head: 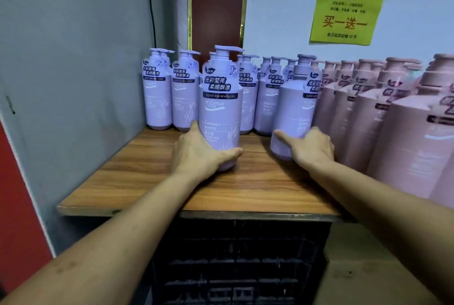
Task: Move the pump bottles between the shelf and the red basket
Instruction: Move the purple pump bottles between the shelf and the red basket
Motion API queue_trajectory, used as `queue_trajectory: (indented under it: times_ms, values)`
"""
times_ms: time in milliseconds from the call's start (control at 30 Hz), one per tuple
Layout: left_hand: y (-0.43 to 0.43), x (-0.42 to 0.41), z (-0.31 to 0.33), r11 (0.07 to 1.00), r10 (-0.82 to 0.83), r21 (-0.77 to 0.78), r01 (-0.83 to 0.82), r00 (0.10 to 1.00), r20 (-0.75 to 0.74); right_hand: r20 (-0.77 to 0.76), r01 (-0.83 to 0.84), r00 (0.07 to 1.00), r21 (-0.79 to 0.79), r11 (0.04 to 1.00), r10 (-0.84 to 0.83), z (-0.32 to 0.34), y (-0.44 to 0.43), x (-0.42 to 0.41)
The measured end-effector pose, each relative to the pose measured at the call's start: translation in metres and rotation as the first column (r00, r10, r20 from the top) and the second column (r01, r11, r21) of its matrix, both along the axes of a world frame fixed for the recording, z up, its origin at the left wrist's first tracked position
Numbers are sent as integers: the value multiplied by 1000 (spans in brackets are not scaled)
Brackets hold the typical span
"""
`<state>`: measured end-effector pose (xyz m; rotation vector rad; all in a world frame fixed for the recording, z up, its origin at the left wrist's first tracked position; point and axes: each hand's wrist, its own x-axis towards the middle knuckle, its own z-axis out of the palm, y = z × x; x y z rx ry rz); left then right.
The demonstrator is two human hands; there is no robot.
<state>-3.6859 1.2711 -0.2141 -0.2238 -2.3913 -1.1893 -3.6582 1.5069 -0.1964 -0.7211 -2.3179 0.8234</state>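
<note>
So, L hand (196,152) grips a purple pump bottle (221,108) low down; it stands on the wood shelf (137,169), mid-depth. R hand (312,148) grips a 2nd purple bottle (292,108) on the shelf too. Other purple bottles (158,103) stand at the shelf's back.

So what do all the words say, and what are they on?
Front bottle: "光彩莹亮 柔顺飘逸"
Front bottle: "GLOSSY AND REVITALIZED"
Front bottle: "A'Gensn"
Front bottle: "Lavender"
Yellow sign: "好消息"
Yellow sign: "买一送一"
Sign's small lines, pink bottles, tilted bottle: too blurred or turned away.
</note>
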Motion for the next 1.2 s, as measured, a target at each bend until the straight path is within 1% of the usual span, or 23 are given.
queue_trajectory:
  times_ms: [100,233,300,367,400,433,467,500,533,567,600,633,667,733,800,833,900,1033,1100,1200]
  values:
    - [0,-1,-1,1000,-3,2,3,1000,-4,8,-39,999,167,985,38,1,-6,42]
    - [0,-2,-2,1000,-13,7,13,1000,-9,11,-30,1000,398,917,28,1,-19,73]
    - [0,-3,-2,1000,-14,1,14,1000,-16,20,-27,1000,447,894,20,0,-20,76]
    - [0,-3,-3,1000,-13,-12,12,1000,-17,36,-37,999,441,897,23,-1,-15,76]
    - [0,-3,-3,1000,-18,-9,18,1000,-17,32,-80,997,379,922,74,-1,-11,75]
    - [1,-3,-3,999,-34,9,34,999,-17,-18,-188,980,235,954,198,1,-7,73]
    - [1,-3,-3,997,-62,46,62,998,-16,-147,-359,921,43,933,361,4,-3,70]
    - [0,-3,-2,990,-98,102,99,995,-18,-295,-526,832,-148,837,470,7,3,66]
    - [0,-3,-2,976,-143,164,146,989,-27,-413,-650,747,-290,702,521,9,8,61]
    - [0,-4,-1,955,-191,222,195,981,-40,-482,-726,682,-362,584,550,11,12,56]
    - [0,-4,-1,934,-230,266,237,972,-58,-505,-754,654,-380,535,564,13,14,52]
    - [-1,-5,-2,921,-248,289,261,965,-80,-491,-748,659,-355,560,570,13,12,50]
    - [-1,-6,-2,917,-246,299,265,964,-102,-481,-732,672,-314,605,563,13,9,48]
    - [-1,-5,-2,918,-211,314,243,968,-134,-487,-678,700,-222,701,522,9,2,46]
    - [-1,-1,-1,935,-152,296,196,975,-164,-476,-613,728,-130,779,493,5,-6,47]
    - [-1,1,-1,946,-126,274,173,975,-180,-477,-593,736,-111,797,481,3,-8,47]
    - [0,6,0,959,-120,228,166,972,-204,-495,-583,738,-126,803,459,-2,-12,47]
    - [1,15,6,961,-131,218,171,974,-185,-520,-489,772,-121,864,365,-8,-25,54]
    - [1,23,8,973,-107,187,138,981,-164,-508,-433,804,-140,891,311,-5,-36,61]
    - [3,38,13,982,-78,162,99,988,-131,-462,-384,839,-133,914,286,5,-47,75]
